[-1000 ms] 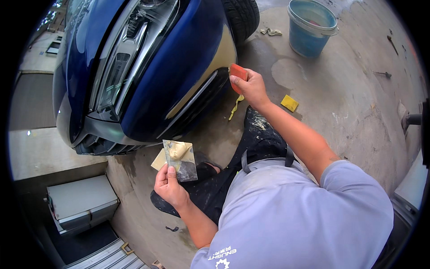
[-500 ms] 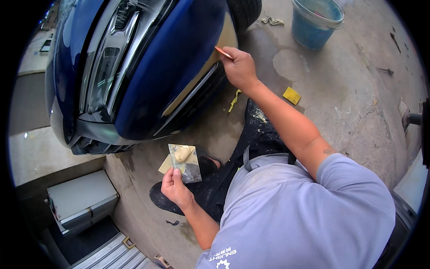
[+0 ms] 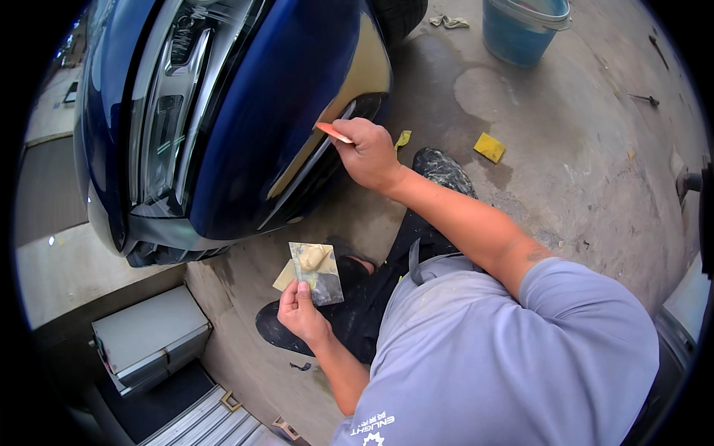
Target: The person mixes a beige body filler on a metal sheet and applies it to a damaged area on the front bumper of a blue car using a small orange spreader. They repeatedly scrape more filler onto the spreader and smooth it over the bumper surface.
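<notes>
Pinched between thumb and fingers, my right hand (image 3: 368, 154) holds an orange-red putty spreader (image 3: 335, 133). Its edge meets, or nearly meets, the beige putty band (image 3: 363, 63) along the lower edge of a blue car bumper (image 3: 253, 141). My left hand (image 3: 303, 316) is closed on the lower edge of a thin, smeared putty board (image 3: 327, 288), held above my bent leg. A lump of beige putty (image 3: 313, 256) sits on that board. Behind it shows a second flat beige piece (image 3: 284, 276); whether my fingers grip it too is hidden.
A headlight (image 3: 167, 134) and tyre (image 3: 399, 18) belong to the car. On the concrete floor lie a yellow pad (image 3: 489, 147), a yellow strip (image 3: 402, 139) and a crumpled rag (image 3: 449, 22). A blue bucket (image 3: 517, 37) stands far right. A grey cabinet (image 3: 151, 327) is at lower left.
My right hand with the spreader has moved left and nearer along the putty band. The left hand holds the board nearly still; the whole view has shifted slightly.
</notes>
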{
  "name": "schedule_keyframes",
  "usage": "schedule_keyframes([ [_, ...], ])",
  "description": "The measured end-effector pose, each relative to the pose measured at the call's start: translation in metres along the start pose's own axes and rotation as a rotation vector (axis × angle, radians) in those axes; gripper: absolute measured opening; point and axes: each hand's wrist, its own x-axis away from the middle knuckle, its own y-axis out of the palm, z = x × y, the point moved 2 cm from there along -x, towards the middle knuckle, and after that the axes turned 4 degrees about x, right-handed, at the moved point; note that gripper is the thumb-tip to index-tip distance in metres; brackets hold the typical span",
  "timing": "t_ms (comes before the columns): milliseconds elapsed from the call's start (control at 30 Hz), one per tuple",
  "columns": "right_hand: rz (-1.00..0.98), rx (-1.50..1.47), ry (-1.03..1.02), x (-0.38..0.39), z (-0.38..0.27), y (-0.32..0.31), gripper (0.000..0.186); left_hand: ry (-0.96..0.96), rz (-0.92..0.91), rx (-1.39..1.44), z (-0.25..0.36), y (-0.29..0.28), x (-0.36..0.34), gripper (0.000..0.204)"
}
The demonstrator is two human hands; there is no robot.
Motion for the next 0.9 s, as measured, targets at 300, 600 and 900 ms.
schedule_keyframes([
  [300,0.008,0.059,0.148,-0.064,0.029,-0.037,0.006,-0.001,-0.055,-0.030,-0.003,0.016,0.000,0.020],
  [600,-0.134,0.431,-0.233,-0.016,-0.040,0.005,0.010,-0.042,-0.014,-0.019,-0.012,0.013,0.003,0.020],
  [900,0.045,-0.123,0.254,-0.040,0.027,-0.034,0.009,-0.018,-0.012,-0.009,-0.011,0.019,0.005,0.020],
])
